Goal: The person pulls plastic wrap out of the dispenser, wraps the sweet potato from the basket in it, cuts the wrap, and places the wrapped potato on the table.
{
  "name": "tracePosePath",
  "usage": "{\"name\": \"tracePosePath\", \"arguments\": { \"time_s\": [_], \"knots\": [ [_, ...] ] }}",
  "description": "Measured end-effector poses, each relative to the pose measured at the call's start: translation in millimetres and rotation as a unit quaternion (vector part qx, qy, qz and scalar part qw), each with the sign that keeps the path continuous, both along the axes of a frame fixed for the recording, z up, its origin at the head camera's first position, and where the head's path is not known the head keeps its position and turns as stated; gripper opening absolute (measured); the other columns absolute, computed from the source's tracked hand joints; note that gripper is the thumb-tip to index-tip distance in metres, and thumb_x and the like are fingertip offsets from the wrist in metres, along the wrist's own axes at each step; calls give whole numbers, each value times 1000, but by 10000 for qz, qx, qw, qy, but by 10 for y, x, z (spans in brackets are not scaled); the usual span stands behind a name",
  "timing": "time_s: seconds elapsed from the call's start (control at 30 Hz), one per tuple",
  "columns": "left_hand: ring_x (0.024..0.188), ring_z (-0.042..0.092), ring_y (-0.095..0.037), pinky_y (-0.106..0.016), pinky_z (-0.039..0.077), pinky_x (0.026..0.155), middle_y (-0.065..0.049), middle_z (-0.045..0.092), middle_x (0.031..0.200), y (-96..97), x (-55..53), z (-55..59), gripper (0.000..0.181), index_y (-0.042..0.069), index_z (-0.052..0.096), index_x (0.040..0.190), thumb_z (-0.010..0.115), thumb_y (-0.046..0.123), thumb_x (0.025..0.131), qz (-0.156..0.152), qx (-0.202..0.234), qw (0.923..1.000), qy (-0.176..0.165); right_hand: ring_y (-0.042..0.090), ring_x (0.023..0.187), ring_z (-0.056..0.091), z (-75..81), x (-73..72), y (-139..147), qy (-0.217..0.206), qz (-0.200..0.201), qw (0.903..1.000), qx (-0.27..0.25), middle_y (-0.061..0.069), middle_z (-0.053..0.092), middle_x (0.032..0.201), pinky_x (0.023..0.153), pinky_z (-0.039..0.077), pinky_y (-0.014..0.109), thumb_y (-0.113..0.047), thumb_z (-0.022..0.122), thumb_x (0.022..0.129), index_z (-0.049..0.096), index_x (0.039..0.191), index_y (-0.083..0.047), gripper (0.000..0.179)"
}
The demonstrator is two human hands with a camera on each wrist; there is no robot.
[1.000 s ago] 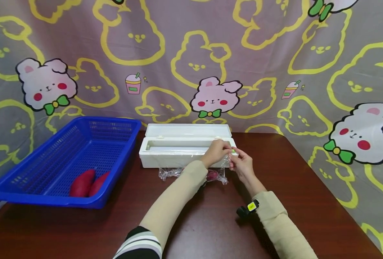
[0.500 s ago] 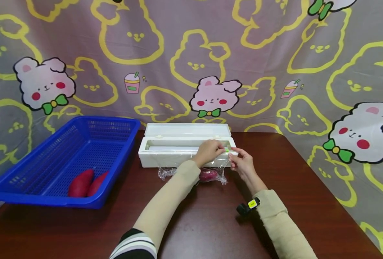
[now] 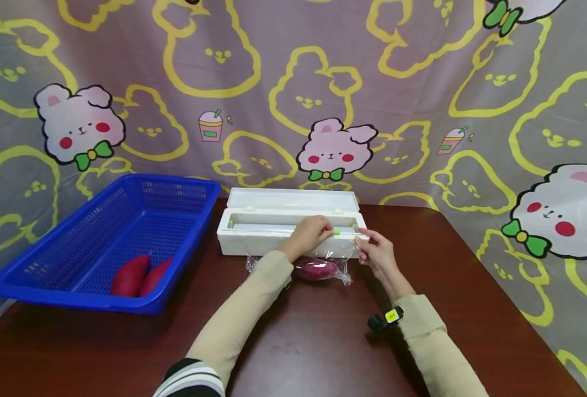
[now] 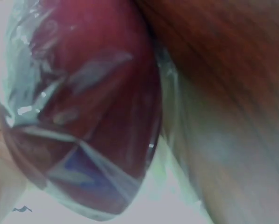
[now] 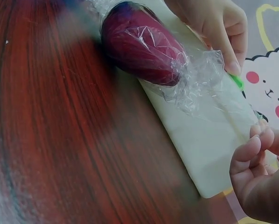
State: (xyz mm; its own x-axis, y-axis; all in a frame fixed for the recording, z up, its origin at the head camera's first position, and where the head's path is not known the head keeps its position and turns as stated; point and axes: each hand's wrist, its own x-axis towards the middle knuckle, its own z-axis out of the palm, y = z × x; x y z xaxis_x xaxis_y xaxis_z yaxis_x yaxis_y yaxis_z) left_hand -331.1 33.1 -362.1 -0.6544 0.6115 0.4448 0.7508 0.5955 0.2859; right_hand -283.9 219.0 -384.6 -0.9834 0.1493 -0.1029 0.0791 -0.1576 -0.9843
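Observation:
A white cling film dispenser box (image 3: 244,244) stands with its lid raised and a roll inside. My left hand (image 3: 307,236) holds the small green slide cutter (image 3: 337,232) on the box's front edge, its fingers curled. At the box's right end my right hand (image 3: 380,256) pinches the edge of the clear cling film (image 5: 202,91) between thumb and fingers. In front of the box lies a red sweet potato (image 3: 319,269) covered in film, partly hidden by the left forearm. The left wrist view shows this wrapped sweet potato (image 4: 97,79) very close.
A blue plastic basket (image 3: 174,270) stands on the left with two red sweet potatoes (image 3: 131,275) in its near corner. All rests on a dark wood table (image 3: 303,342). A patterned cloth (image 3: 254,49) hangs behind the table and along its right side.
My left hand has moved left along the box's front edge with the green cutter, away from the right hand. The right hand stays at the box's right end. More of the wrapped sweet potato shows.

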Motion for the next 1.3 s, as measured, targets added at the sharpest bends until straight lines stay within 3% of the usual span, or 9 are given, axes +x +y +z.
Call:
{"name": "tracePosePath", "arguments": {
  "time_s": [0.3,0.43,0.57,0.67,1.07,1.3],
  "knots": [
    [81,56,-19,-29,42,79,-7,61,85,-27,9,-1,16,3,64,89,58,17,87,-45,-1,10000,-18,7,38,38,5,-8,-14,3,21,9999,143,-2,53,55,38,35,18,-1,56,86,43,128,1,44],
    [82,56,-19,-29,42,80,-7,60,86,-24,9,-25,16,2,63,89,57,16,88,-149,31,9998,-111,7,37,38,34,4,6,-37,98,9965,829,-2,52,54,35,33,18,-4,58,85,45,126,1,43],
    [81,56,-19,-29,42,80,-8,60,85,-28,-6,-54,15,1,62,89,57,15,87,-334,161,9993,-72,6,36,38,62,0,35,66,285,9856,1666,0,49,53,34,32,18,-4,58,86,49,124,1,40],
    [81,56,-19,-28,42,79,-7,60,85,-48,-19,-63,14,2,62,89,57,15,87,-370,145,9992,-34,7,36,39,71,-10,41,85,406,9801,1943,2,47,54,35,33,17,-3,57,86,50,122,2,37],
    [84,55,-16,-25,42,80,-4,59,89,-126,-38,-42,13,6,61,90,54,17,89,-378,-576,9974,219,9,38,40,57,-20,14,61,389,9777,2061,6,46,59,34,34,19,-1,56,87,53,118,2,31],
    [84,56,-16,-25,43,80,-4,59,91,-222,-20,3,14,5,61,92,55,17,89,-374,-601,9971,279,10,39,41,75,-19,54,49,308,9759,2161,4,47,60,35,36,20,-3,56,87,54,117,1,31]
  ]
}}
